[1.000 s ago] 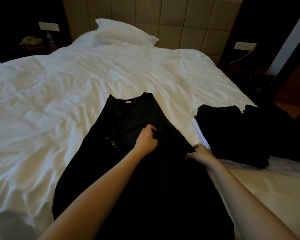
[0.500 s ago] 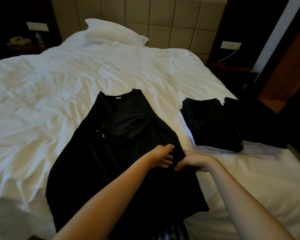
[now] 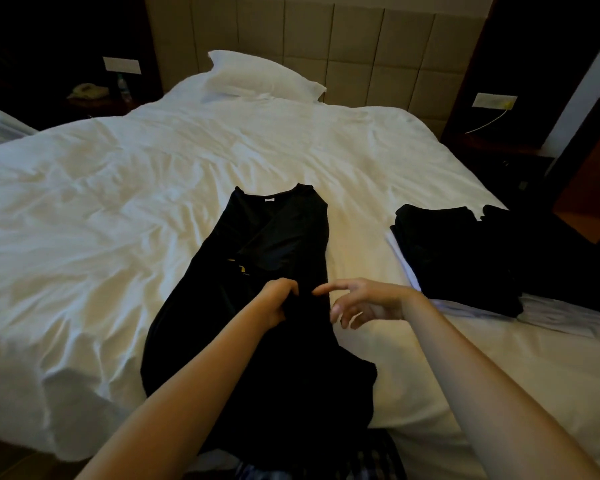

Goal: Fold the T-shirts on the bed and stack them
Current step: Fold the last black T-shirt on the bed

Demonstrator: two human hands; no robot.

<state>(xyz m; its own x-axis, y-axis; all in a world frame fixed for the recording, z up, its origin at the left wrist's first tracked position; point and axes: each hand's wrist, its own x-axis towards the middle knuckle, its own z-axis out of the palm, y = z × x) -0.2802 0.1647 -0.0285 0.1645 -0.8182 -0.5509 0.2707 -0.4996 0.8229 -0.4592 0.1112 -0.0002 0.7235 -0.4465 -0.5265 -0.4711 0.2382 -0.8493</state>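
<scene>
A black T-shirt [image 3: 267, 306] lies lengthwise on the white bed [image 3: 118, 209], collar toward the headboard, both sides folded inward into a narrow strip. My left hand [image 3: 278, 301] rests on its middle with the fingers closed on a pinch of the fabric. My right hand [image 3: 361, 301] hovers just right of the shirt's edge, fingers spread, holding nothing. A stack of folded black T-shirts [image 3: 454, 258] sits to the right on the bed, over a light-coloured garment.
A white pillow [image 3: 264, 77] lies by the padded headboard. More dark clothing [image 3: 551, 258] is heaped at the bed's right edge. A nightstand with a phone [image 3: 84, 91] stands at the far left.
My right hand has let go of the shirt's right edge and opened. My left hand slid down from the chest area to the middle of the shirt. The right side now lies folded in.
</scene>
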